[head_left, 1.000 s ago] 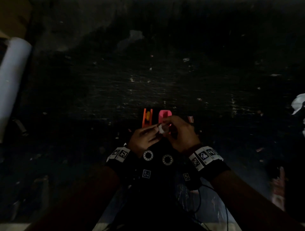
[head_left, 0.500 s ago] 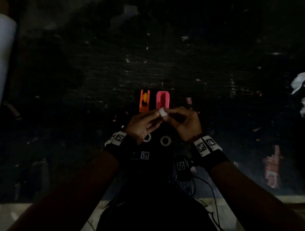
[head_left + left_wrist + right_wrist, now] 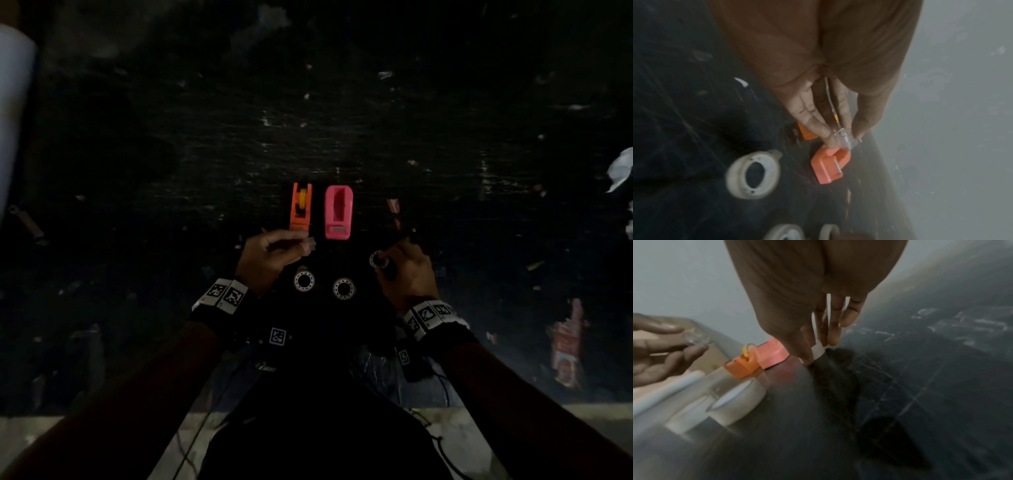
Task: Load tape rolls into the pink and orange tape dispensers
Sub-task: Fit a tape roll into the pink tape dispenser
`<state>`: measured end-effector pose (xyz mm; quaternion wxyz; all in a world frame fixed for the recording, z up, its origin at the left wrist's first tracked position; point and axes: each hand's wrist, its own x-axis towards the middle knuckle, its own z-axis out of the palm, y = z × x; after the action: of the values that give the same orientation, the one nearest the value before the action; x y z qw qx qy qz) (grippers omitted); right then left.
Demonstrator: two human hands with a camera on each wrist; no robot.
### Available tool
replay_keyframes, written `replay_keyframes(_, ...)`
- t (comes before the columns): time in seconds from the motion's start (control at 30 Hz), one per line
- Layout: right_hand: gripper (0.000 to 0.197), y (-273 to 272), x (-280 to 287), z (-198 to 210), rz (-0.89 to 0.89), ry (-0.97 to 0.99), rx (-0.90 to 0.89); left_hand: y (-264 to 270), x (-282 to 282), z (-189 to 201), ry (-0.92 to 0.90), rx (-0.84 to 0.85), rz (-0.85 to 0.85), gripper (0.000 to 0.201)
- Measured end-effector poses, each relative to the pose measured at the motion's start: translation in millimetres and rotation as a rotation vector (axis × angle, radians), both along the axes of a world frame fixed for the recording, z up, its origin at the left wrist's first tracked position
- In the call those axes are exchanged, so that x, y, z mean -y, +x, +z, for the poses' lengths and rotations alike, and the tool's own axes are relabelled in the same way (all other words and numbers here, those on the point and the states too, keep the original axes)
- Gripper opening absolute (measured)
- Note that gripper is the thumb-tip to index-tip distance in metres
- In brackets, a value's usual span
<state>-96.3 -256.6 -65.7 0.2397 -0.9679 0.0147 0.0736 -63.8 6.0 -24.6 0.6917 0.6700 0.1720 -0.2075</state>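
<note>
Our left hand (image 3: 270,251) pinches a clear tape strip (image 3: 844,140) just short of the orange dispenser (image 3: 300,207), while our right hand (image 3: 406,270) pinches a tape roll (image 3: 376,258) beside the pink dispenser (image 3: 338,212).

My hands have come apart — they were pinched together on one small white tape roll (image 3: 377,259). Now my right hand (image 3: 406,270) holds it off to the right, while my left hand (image 3: 270,255) pinches a clear scrap of tape (image 3: 844,139) — near the orange dispenser (image 3: 300,206).
</note>
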Motion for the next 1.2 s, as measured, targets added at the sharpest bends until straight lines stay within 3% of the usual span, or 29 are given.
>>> replay_keyframes(0.1, 0.039, -3.5, -6.1, 11.3, 0.001, 0.034, 0.027, -3.6, -4.5, -1.7, 0.03, 0.002, 0.005, 0.028)
replay_keyframes(0.17, 0.042, -10.1, -16.5, 15.9, 0.094, 0.086, 0.028, -6.0, -5.2, -1.9, 0.054, -0.001, 0.012, 0.027)
replay_keyframes(0.3, 0.06, -20.8, -37.6, 11.8, 0.298, 0.051, -0.119, -10.4, -5.3, -1.9, 0.091, -0.004, 0.017, 0.024)
replay_keyframes(0.37, 0.055, -22.2, -43.6, 7.3, 0.31, 0.088, -0.149, -12.3, -6.2, -2.3, 0.092, -0.02, 0.003, 0.024)
replay_keyframes(0.7, 0.026, -4.4, -46.4, 35.9, -0.057, 0.67, 0.01, -18.5, -7.3, 0.8, 0.072, -0.001, 0.023, 0.025)
replay_keyframes(0.83, 0.025, 6.4, -45.9, 52.8, -0.14, 0.968, -0.15, -18.7, -3.2, 4.8, 0.043, 0.011, 0.012, 0.024)
replay_keyframes(1.07, 0.024, 19.9, -51.4, 50.1, -0.374, 1.298, -0.35, -14.9, -1.0, 14.2, 0.005, 0.031, -0.002, 0.025)
replay_keyframes(1.2, 0.037, 26.0, -51.9, 53.5, -0.483, 1.466, -0.451, -12.1, 2.4, 21.5, -0.009, 0.071, -0.005, 0.023)
